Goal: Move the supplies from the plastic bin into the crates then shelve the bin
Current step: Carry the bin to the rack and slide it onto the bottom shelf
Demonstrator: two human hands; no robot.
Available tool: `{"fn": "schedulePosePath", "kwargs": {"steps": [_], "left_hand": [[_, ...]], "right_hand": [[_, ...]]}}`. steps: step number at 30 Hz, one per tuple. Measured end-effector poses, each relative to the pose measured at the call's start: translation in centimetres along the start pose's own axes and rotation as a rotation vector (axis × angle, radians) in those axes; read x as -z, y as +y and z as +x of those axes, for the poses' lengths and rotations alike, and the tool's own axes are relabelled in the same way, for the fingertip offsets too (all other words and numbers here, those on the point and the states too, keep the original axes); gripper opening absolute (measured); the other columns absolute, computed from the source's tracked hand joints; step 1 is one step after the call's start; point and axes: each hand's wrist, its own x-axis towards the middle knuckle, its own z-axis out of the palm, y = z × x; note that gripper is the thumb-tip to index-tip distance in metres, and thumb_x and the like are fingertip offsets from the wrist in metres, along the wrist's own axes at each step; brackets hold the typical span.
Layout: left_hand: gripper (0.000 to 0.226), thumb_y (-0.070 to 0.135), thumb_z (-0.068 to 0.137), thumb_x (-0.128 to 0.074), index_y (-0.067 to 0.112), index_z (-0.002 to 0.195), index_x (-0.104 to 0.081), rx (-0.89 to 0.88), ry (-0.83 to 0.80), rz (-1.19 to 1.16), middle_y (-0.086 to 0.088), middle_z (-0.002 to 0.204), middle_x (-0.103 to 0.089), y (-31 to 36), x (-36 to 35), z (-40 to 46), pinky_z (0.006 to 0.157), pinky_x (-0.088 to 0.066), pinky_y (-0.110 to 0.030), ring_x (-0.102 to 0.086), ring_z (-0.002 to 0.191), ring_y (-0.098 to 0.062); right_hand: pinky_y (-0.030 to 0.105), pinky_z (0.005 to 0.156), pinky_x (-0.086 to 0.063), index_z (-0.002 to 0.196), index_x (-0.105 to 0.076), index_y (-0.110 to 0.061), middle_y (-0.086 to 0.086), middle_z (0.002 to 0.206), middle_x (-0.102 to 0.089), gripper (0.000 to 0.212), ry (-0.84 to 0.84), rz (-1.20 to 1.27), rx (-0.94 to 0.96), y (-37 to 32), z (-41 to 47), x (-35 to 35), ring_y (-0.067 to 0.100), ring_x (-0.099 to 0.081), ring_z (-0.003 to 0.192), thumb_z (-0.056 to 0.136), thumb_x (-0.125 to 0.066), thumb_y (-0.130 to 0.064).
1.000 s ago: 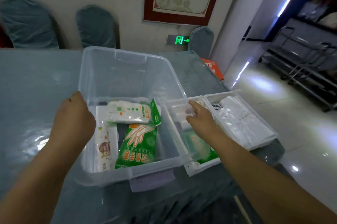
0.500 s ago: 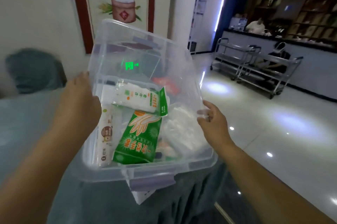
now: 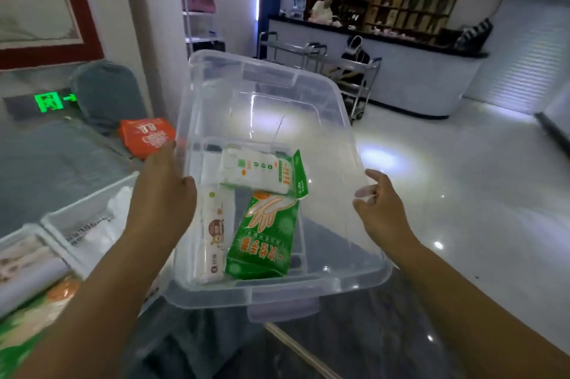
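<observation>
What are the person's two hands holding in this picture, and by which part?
The clear plastic bin, by its two long side rims: left hand on the left rim, right hand gripping the right.

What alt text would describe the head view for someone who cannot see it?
Two hands, left and right, hold a clear bin by its sides above the floor. Inside lie a green glove pack and two white packs. White crates sit at left.
</observation>
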Motion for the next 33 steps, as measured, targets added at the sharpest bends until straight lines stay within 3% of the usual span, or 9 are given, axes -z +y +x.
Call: {"fn": "schedulePosePath", "kwargs": {"steps": [6, 8, 11, 13, 17, 24, 29, 31, 33], "left_hand": [[0.034, 0.002, 0.085, -0.053, 0.03, 0.103, -0.05, 0.071, -0.115, -0.135, 0.02, 0.082, -0.053, 3.1, -12.2, 4.7, 0.052, -0.033, -0.011, -0.053, 0.07, -0.003], [0.031, 0.001, 0.084, -0.054, 0.026, 0.103, -0.05, 0.103, -0.156, -0.15, 0.016, 0.083, -0.054, 3.3, -15.9, 7.3, 0.053, -0.032, -0.012, -0.051, 0.071, -0.001], [0.046, 0.002, 0.084, -0.053, 0.016, 0.127, -0.047, 0.163, -0.233, -0.172, -0.001, 0.107, -0.061, 2.6, -21.8, 12.4, 0.062, -0.044, -0.02, -0.058, 0.084, -0.013], [0.054, 0.003, 0.084, -0.054, 0.018, 0.134, -0.041, 0.205, -0.287, -0.186, -0.006, 0.119, -0.059, 2.2, -25.8, 16.2, 0.079, -0.052, -0.037, -0.059, 0.099, -0.024], [0.059, 0.003, 0.084, -0.056, 0.014, 0.139, -0.036, 0.252, -0.346, -0.146, -0.011, 0.128, -0.055, 1.2, -33.8, 23.9, 0.097, -0.044, -0.043, -0.054, 0.112, -0.029], [0.052, 0.008, 0.082, -0.059, 0.014, 0.131, -0.042, 0.257, -0.422, -0.061, -0.011, 0.124, -0.056, -0.7, -46.5, 33.9, 0.078, -0.046, -0.035, -0.052, 0.092, -0.02], [0.042, 0.009, 0.082, -0.06, 0.014, 0.122, -0.048, 0.278, -0.408, 0.004, 0.0, 0.101, -0.061, -2.0, -55.4, 39.7, 0.059, -0.037, -0.021, -0.057, 0.079, -0.014], [0.041, 0.01, 0.081, -0.061, 0.012, 0.121, -0.048, 0.28, -0.407, 0.034, 0.004, 0.097, -0.054, -2.6, -59.3, 42.4, 0.054, -0.032, -0.017, -0.045, 0.066, 0.0], [0.041, 0.011, 0.081, -0.061, 0.013, 0.12, -0.048, 0.307, -0.386, 0.055, 0.01, 0.09, -0.048, -3.1, -63.0, 45.2, 0.054, -0.033, -0.019, -0.043, 0.064, -0.001]], "right_hand": [[0.011, 0.045, -0.041, 0.136, -0.037, -0.023, 0.0, 0.101, -0.056, 0.055, -0.006, -0.113, -0.073, 5.9, 9.2, 4.0, 0.011, -0.056, 0.071, 0.087, -0.062, -0.015], [0.009, 0.047, -0.039, 0.135, -0.038, -0.022, -0.001, 0.1, -0.056, 0.054, 0.001, -0.137, -0.091, 7.7, 12.5, 3.9, 0.009, -0.055, 0.071, 0.087, -0.062, -0.015], [0.014, 0.059, -0.042, 0.133, -0.041, -0.021, -0.002, 0.098, -0.057, 0.052, 0.01, -0.165, -0.112, 10.3, 18.5, 3.1, 0.01, -0.055, 0.075, 0.086, -0.064, -0.015], [0.022, 0.068, -0.047, 0.131, -0.044, -0.021, -0.005, 0.092, -0.057, 0.05, 0.024, -0.18, -0.124, 12.0, 22.7, 2.3, 0.012, -0.056, 0.077, 0.086, -0.063, -0.015], [0.023, 0.069, -0.049, 0.131, -0.044, -0.021, -0.002, 0.097, -0.058, 0.047, 0.018, -0.213, -0.168, 14.2, 31.7, 0.6, 0.013, -0.058, 0.081, 0.088, -0.061, -0.017], [0.023, 0.071, -0.046, 0.134, -0.042, -0.019, -0.003, 0.091, -0.056, 0.051, -0.028, -0.248, -0.219, 18.6, 45.5, -1.3, 0.01, -0.055, 0.077, 0.087, -0.061, -0.015], [0.023, 0.068, -0.043, 0.134, -0.043, -0.019, -0.011, 0.082, -0.053, 0.05, -0.083, -0.258, -0.237, 23.2, 55.9, -3.7, 0.005, -0.053, 0.073, 0.087, -0.059, -0.017], [0.024, 0.071, -0.043, 0.135, -0.042, -0.02, -0.012, 0.083, -0.051, 0.052, -0.119, -0.264, -0.245, 25.4, 60.4, -5.0, 0.005, -0.053, 0.073, 0.086, -0.061, -0.017], [0.025, 0.07, -0.042, 0.134, -0.042, -0.019, -0.013, 0.082, -0.051, 0.053, -0.144, -0.27, -0.225, 27.4, 65.3, -6.3, 0.004, -0.052, 0.072, 0.085, -0.062, -0.017]]}}
